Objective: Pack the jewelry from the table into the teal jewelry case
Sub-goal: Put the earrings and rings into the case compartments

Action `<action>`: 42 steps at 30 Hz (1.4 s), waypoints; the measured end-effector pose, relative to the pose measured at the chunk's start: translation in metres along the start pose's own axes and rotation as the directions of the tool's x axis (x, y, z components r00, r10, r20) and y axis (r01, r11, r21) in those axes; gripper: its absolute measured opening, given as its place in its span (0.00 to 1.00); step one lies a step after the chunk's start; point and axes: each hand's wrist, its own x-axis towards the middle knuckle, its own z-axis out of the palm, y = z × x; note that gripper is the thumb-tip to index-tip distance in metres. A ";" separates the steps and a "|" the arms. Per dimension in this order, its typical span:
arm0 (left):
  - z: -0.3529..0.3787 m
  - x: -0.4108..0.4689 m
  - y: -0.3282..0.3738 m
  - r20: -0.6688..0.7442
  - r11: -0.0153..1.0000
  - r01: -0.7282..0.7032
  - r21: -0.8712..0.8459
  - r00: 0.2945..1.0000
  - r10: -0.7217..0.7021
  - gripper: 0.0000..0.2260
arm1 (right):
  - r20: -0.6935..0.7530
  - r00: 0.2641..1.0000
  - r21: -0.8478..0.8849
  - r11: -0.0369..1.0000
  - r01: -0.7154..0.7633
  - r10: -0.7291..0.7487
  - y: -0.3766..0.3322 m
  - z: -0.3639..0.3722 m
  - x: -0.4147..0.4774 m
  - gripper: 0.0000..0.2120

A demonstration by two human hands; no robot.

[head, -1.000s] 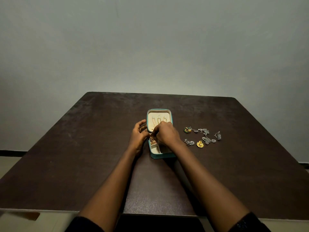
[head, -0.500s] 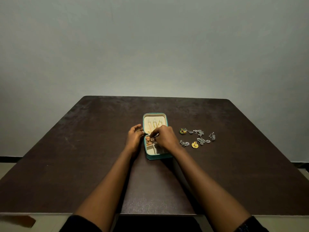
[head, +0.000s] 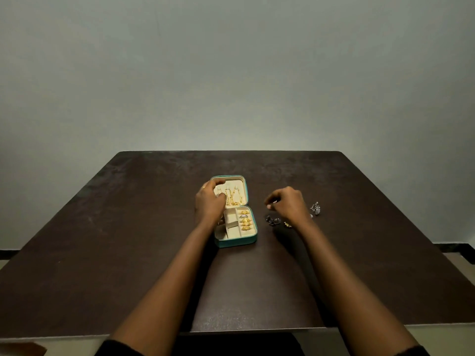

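The left hand [head: 209,205] is clamping its grip over the left edge of the open, cream-lined teal jewelry case [head: 235,242] on the dark brown bench [head: 128,253], probably bracing it against sliding while pieces are going in. The right hand [head: 289,204] is hovering over the loose silver and yellow jewelry [head: 272,220] just right of the case, its grip pinching together on what looks like a small silver piece [head: 274,201].
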 end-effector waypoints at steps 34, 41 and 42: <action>0.090 0.008 0.043 0.431 0.825 -0.320 0.466 0.896 0.104 0.11 | 0.046 0.995 0.405 0.909 -0.100 0.089 0.074 -0.014 0.011 0.10; 0.102 0.010 0.047 0.432 0.761 -0.363 0.538 0.894 0.121 0.10 | 0.107 0.990 0.889 0.437 -0.137 0.092 0.063 -0.016 0.020 0.13; 0.103 0.011 0.047 0.431 0.749 -0.375 0.547 0.893 0.132 0.10 | 0.123 0.989 0.922 0.358 -0.145 0.082 0.062 -0.016 0.021 0.14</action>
